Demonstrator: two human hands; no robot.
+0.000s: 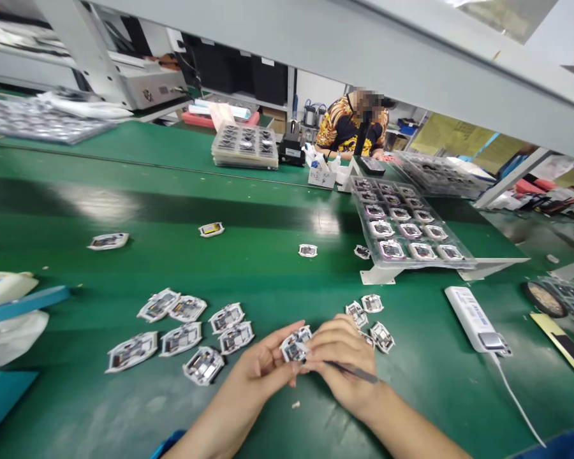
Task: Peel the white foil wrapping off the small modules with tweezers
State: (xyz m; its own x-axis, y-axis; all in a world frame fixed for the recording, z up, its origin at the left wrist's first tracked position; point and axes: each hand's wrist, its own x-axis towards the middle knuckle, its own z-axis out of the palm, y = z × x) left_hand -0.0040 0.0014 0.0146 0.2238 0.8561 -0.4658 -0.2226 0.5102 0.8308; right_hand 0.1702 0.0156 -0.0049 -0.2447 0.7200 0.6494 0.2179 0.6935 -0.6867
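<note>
Over the green bench, my left hand [261,366] grips a small white device housing [294,346] with electronic parts inside, holding it by its edges. My right hand [347,363] is closed around dark tweezers [351,371], whose front end is at the housing; the tips are hidden by my fingers. On the left lie several similar housings, among them one housing [204,365] closest to my left hand. More of them sit just beyond my right hand, including a tilted housing [381,337]. A tiny pale scrap [295,404] rests on the bench below my hands.
A clear tray [423,260] of housings stands on a raised stand at right. Nearby lies a white power strip [471,319] with a cable. Stacked trays [245,146] and a small white box [321,176] are at the back. Another person [347,131] sits across the bench.
</note>
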